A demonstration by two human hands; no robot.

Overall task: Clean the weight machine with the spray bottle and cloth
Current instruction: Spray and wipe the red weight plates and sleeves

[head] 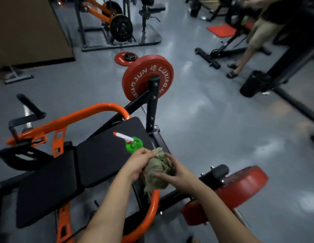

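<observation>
— What takes up most of your view?

— The weight machine [103, 165]. Its black padded surface [53, 188] runs from near left towards the middle, and an orange frame [93, 111] curves around it. One red plate [135, 79] stands on edge at the far end of the machine. A second red plate [240, 190] sits near me on the right.

— And the spray bottle?

— The green spray bottle [134, 145] stands on the right end of the padded surface, with its white nozzle pointing far and left. It is just beyond my left knuckles. I cannot tell whether my hand touches it.

— Where is the cloth?

— The olive cloth [158, 171] is bunched up between my two hands, above the right edge of the surface. A loose corner hangs down towards the orange frame.

— What are your fingers doing?

— My left fingers [146, 151] are curled over the top left of the cloth and grasp it. My right fingers [170, 159] wrap around its right side, with the thumb pressed across the front. Neither hand holds the bottle.
</observation>
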